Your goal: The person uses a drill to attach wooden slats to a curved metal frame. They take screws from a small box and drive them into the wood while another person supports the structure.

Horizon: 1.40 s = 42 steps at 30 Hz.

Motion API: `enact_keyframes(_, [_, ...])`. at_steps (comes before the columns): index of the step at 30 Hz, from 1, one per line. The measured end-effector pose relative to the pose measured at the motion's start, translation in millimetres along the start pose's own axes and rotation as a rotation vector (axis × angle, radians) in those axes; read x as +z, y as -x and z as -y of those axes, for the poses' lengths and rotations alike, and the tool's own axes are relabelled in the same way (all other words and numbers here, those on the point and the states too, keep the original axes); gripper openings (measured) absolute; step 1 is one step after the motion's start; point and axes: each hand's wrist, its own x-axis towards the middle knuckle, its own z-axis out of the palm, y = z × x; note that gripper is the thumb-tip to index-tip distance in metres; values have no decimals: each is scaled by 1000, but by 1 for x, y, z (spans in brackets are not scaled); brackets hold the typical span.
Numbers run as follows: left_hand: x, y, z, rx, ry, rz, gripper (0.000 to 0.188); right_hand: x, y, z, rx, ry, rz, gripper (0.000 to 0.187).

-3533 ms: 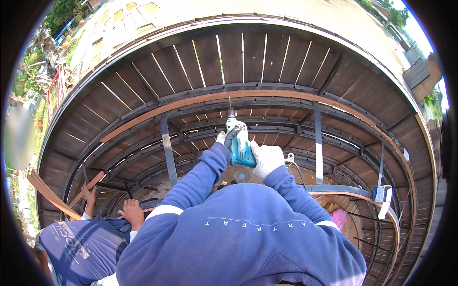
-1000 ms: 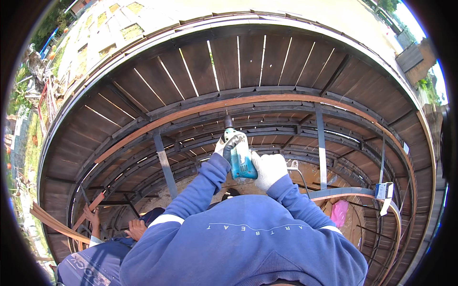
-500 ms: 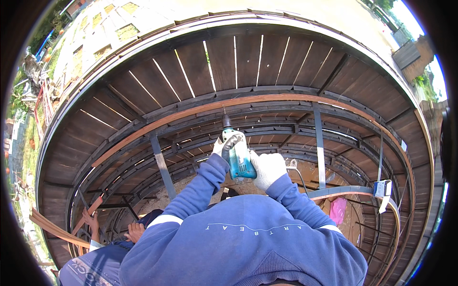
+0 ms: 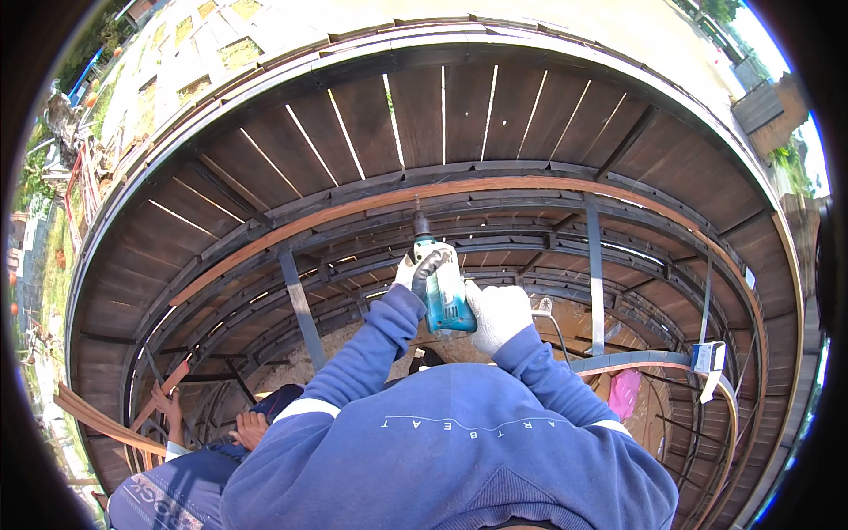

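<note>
A wall of dark brown boards (image 4: 424, 106) fills most of the view, its planks standing side by side with thin bright gaps between them. In front of it run several dark metal rails (image 4: 495, 208), bent into arcs by the lens, with upright metal straps (image 4: 594, 265) crossing them. One lighter, reddish wooden strip (image 4: 495, 187) lies along the upper rails from the left side round to the right; it looks already set in place along its length, while the rails below it carry no such strip (so most of the frame, as I judge it, is yet to be covered).

The person in the blue sweatshirt (image 4: 442, 442) reaches forward with both arms. The teal cordless drill (image 4: 439, 287) sits between the two gloved hands, its nose pointing up at the reddish strip and its tip at or just under the rails there; whether the bit is touching the wood I cannot tell. The right hand (image 4: 497, 315), in a white glove, is wrapped closed round the drill's body. The left hand (image 4: 408, 269), also gloved, is curled against the drill's left side near its grip.

Lower left, another person in a blue top (image 4: 168, 495) has bare hands (image 4: 250, 428) up at the frame, beside loose wooden slats (image 4: 97, 420). Lower right, a small white and blue box (image 4: 709, 358) hangs on the frame above something pink (image 4: 624, 393).
</note>
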Motion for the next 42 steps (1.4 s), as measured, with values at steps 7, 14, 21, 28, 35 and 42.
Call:
enact_keyframes(7, [21, 21, -21, -239, 154, 114, 46, 7, -3, 4, 30, 17, -116, 68])
enact_keyframes(14, [21, 25, -19, -316, 292, 153, 48, -1, -19, 2, 45, -93, 5, 61])
enact_keyframes(21, [31, 35, -28, -241, 257, 187, 47, -3, -39, -2, 54, -73, 308, 34])
enact_keyframes(28, [11, 30, -29, -383, 309, 203, 55, -12, -26, 18, 36, 13, 265, 47])
enact_keyframes(35, [57, 120, -3, -205, 234, 102, 56, -28, 61, 11, -128, 31, 170, 57])
enact_keyframes(42, [67, 186, 14, -81, 119, 119, 62, -74, 169, -37, -223, -250, -358, 58])
